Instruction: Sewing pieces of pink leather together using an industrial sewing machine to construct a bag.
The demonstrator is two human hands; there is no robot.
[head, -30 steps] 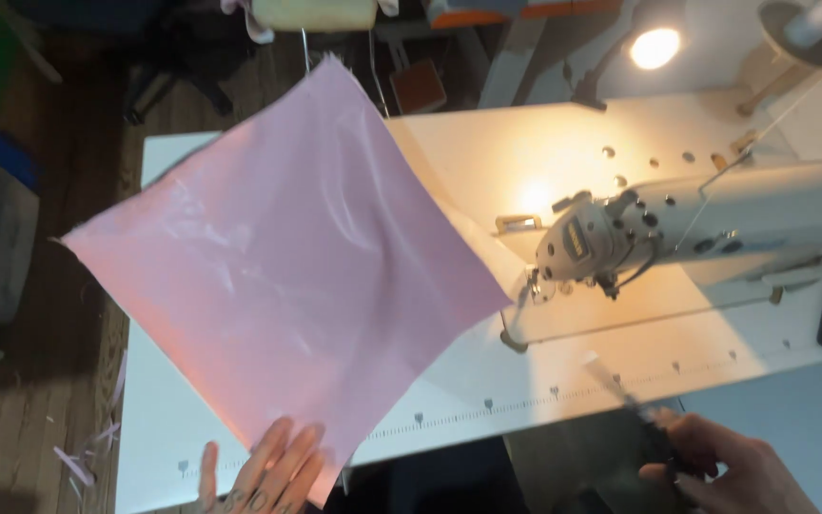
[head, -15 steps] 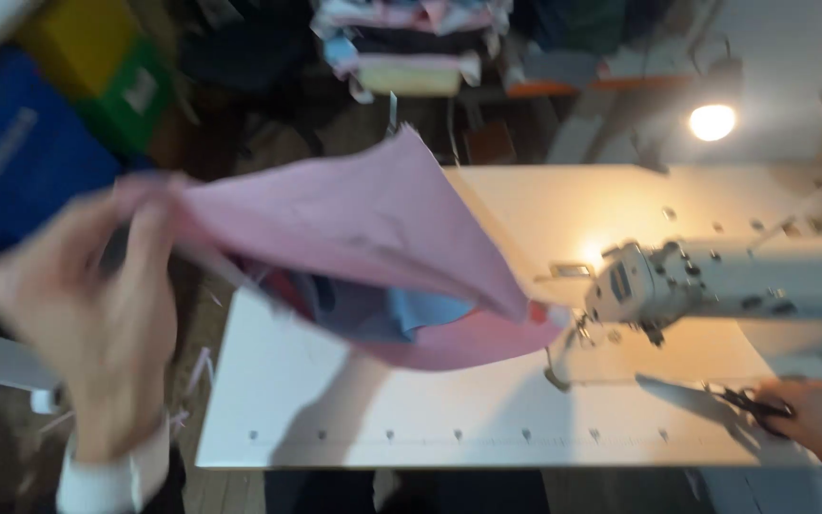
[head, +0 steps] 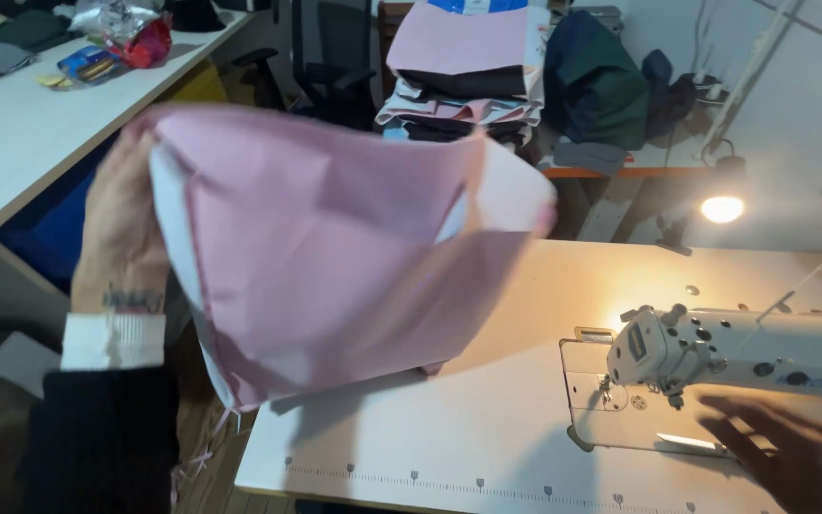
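A: How does the pink fabric [head: 335,257] look?
B: Soft, creased, folded over with a paler underside, held aloft left of the white sewing table [head: 487,419]; the left hand [head: 121,238] grips its edge.
A: The right hand [head: 792,457]?
B: Blurred by the sewing machine [head: 715,366]; fingers look spread, though I cannot tell

I'm looking through one head-worn camera, tilting down and forward over the sewing table [head: 487,447], sitting close above the sewing machine [head: 744,366], catching shelves of folded cloth beyond.
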